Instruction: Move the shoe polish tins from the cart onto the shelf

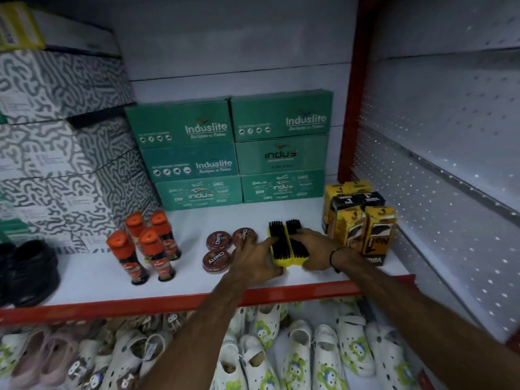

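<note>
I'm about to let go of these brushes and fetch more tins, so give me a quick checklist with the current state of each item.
1. Shoe brushes side by side on the shelf: ok.
2. Left hand and right hand free to withdraw: ok.
3. Polish tins flat on the shelf: ok; one partly hidden.
4. Polish bottles upright: ok.
5. Bare space at the shelf front: ok.
6. Tins left on cart: cannot tell.

On the shelf (92,273), the tins (219,241) lie between the bottles (146,246) on my left and the brushes (287,243) on my right; boxes (228,153) stand stacked behind.
</note>
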